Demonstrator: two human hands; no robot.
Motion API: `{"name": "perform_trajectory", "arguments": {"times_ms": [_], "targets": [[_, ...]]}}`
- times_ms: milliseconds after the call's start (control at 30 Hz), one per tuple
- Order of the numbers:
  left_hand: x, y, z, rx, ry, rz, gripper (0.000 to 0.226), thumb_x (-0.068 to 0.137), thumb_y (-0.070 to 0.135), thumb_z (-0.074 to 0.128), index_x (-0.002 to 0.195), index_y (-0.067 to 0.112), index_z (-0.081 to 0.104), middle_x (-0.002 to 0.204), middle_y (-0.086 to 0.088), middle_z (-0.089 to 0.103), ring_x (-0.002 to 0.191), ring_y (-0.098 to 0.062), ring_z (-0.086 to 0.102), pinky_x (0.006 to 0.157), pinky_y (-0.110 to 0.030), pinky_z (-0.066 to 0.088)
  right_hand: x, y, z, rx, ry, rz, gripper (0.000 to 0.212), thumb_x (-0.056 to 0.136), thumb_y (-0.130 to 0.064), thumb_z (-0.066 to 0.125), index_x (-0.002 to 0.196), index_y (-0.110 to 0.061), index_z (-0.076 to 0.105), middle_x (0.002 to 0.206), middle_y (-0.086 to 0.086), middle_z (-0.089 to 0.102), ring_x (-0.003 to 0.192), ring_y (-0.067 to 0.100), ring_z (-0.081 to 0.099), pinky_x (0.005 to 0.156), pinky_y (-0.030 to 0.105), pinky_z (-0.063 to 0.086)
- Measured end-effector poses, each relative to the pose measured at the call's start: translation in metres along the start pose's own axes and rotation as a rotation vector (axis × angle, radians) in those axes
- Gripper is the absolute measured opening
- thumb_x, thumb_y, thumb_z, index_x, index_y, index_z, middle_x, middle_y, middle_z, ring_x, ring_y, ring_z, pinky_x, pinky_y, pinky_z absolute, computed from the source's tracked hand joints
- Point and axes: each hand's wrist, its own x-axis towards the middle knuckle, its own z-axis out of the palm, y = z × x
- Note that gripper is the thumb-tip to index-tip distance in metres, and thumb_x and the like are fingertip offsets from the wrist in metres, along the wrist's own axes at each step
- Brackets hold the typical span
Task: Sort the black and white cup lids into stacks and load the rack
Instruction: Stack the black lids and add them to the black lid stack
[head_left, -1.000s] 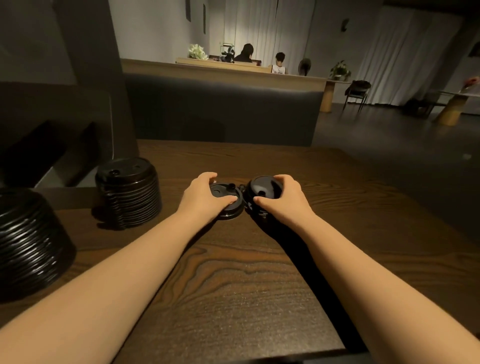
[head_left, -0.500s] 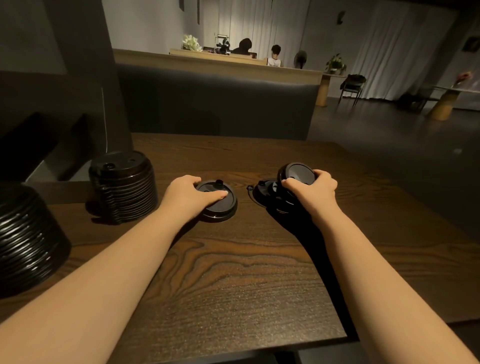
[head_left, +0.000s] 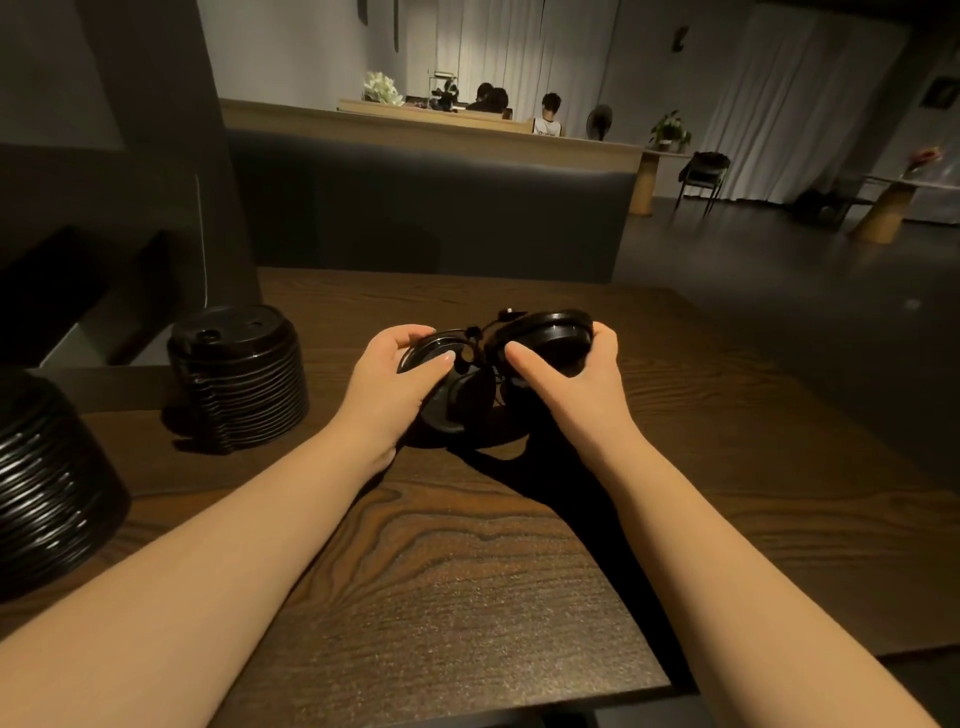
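Head view. Both forearms reach forward over the dark wood-grain table (head_left: 467, 571) from its near edge and converge toward the middle of the tabletop. The left hand (head_left: 395, 379) is turned palm inward, thumb on top and fingers curled beneath, grasping a black lid (head_left: 431, 345) by its rim; the lid is lifted and tilted. The right hand (head_left: 571, 379) mirrors it, thumb extended across the near face and fingers wrapped over the far rim of a second black lid (head_left: 550, 332), which is tilted up on edge above the table. The two held lids meet near their small sip-plug tabs; whether they touch cannot be told. Below and between the hands a further black lid (head_left: 457, 410) is seen at the middle of the table, partly hidden by the left hand, so whether it lies flat cannot be told. A nested stack of black lids (head_left: 239, 379) stands near the table's left edge, well apart from the hands. A larger stack of black lids (head_left: 47, 483) sits at the near left corner, cut off by the picture's border.
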Motion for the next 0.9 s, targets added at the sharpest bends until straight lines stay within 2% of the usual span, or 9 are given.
{"name": "perform_trajectory", "arguments": {"times_ms": [67,167,267,300,367,467,567,633,900], "targets": [[0.001,0.000,0.001,-0.128,0.000,-0.078,0.030,0.088,0.013,0.065,0.114,0.026,0.059,0.126,-0.004,0.059,0.117,-0.020,0.057,0.103,-0.043,0.046,0.001,-0.001,0.001,0.028,-0.006,0.006,0.070,0.069,-0.052,0.074,0.124,-0.017,0.047,0.113,-0.004,0.059,0.098,0.008,0.061,0.075,0.024,0.053],[0.005,0.000,0.001,-0.370,-0.017,-0.225,0.041,0.092,0.011,0.059,0.133,0.017,0.055,0.131,-0.004,0.060,0.124,-0.022,0.053,0.111,-0.044,0.036,0.004,-0.001,0.006,0.101,-0.067,0.020,0.055,0.072,-0.058,0.062,0.110,-0.019,0.065,0.107,0.003,0.070,0.096,0.015,0.067,0.076,0.034,0.058],[0.006,0.002,0.000,-0.461,-0.015,-0.243,0.037,0.094,0.015,0.057,0.130,0.019,0.058,0.130,-0.004,0.061,0.123,-0.023,0.054,0.110,-0.045,0.038,0.005,-0.001,0.010,0.226,-0.096,0.191,0.084,0.065,-0.068,0.062,0.133,-0.021,0.047,0.128,0.006,0.057,0.107,0.024,0.063,0.076,0.040,0.058],[0.006,0.002,0.000,-0.473,-0.025,-0.233,0.036,0.094,0.017,0.056,0.130,0.019,0.058,0.129,-0.004,0.062,0.121,-0.023,0.055,0.107,-0.045,0.041,0.005,0.000,0.012,0.238,-0.128,0.240,0.084,0.068,-0.066,0.063,0.136,-0.022,0.043,0.131,0.006,0.054,0.109,0.026,0.062,0.081,0.044,0.058],[0.003,0.005,0.001,-0.467,-0.064,-0.205,0.036,0.095,0.023,0.055,0.131,0.021,0.056,0.127,-0.002,0.063,0.120,-0.021,0.057,0.104,-0.042,0.044,0.003,0.001,0.017,0.206,-0.216,0.262,0.063,0.084,-0.056,0.058,0.135,-0.020,0.048,0.131,0.006,0.057,0.113,0.024,0.060,0.089,0.049,0.054],[-0.004,0.007,0.006,-0.390,-0.104,-0.157,0.042,0.095,0.034,0.052,0.136,0.024,0.052,0.130,0.001,0.061,0.122,-0.019,0.056,0.107,-0.043,0.042,0.001,0.004,0.023,0.190,-0.287,0.301,0.048,0.093,-0.048,0.051,0.130,-0.019,0.055,0.125,0.006,0.063,0.112,0.023,0.062,0.090,0.045,0.054],[-0.012,0.011,0.013,-0.266,-0.126,-0.156,0.037,0.098,0.039,0.043,0.132,0.026,0.052,0.127,0.003,0.060,0.122,-0.018,0.053,0.108,-0.044,0.040,0.000,0.003,0.026,0.214,-0.315,0.372,0.044,0.094,-0.048,0.049,0.123,-0.017,0.058,0.115,0.006,0.067,0.104,0.023,0.066,0.076,0.031,0.059],[-0.015,0.012,0.015,-0.251,-0.157,-0.179,0.039,0.099,0.041,0.040,0.132,0.026,0.053,0.128,0.002,0.060,0.124,-0.019,0.052,0.110,-0.046,0.037,-0.001,0.002,0.026,0.210,-0.311,0.368,0.043,0.094,-0.049,0.048,0.122,-0.017,0.057,0.114,0.005,0.067,0.103,0.022,0.065,0.071,0.027,0.059],[-0.020,0.015,0.016,-0.239,-0.188,-0.180,0.032,0.102,0.034,0.036,0.123,0.024,0.058,0.124,0.001,0.062,0.122,-0.019,0.053,0.111,-0.046,0.036,-0.002,0.002,0.026,0.154,-0.271,0.319,0.047,0.092,-0.054,0.048,0.120,-0.018,0.059,0.115,0.004,0.066,0.104,0.022,0.065,0.077,0.032,0.058]]}}
